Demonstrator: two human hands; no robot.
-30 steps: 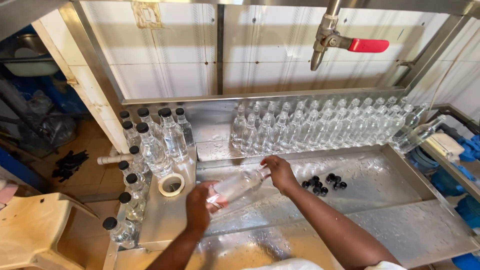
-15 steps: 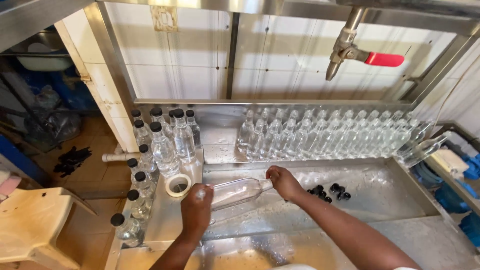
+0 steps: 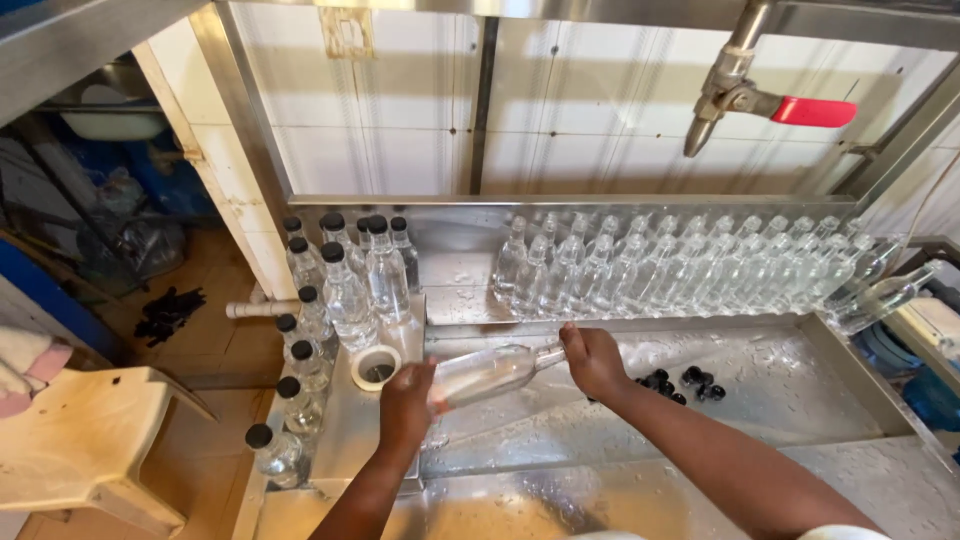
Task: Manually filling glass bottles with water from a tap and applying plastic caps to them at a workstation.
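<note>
Hands: 2 | held clear bottle (image 3: 490, 373): 1 | tape roll (image 3: 376, 366): 1

Wet steel trough (image 3: 800, 420); uncapped bottle row (image 3: 680, 265); black caps (image 3: 680, 382); tape roll (image 3: 376, 367).

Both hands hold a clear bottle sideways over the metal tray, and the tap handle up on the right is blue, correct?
Not quite: the head view shows the tap handle is red. The rest holds: the left hand and right hand hold the clear bottle sideways over the metal tray.
</note>
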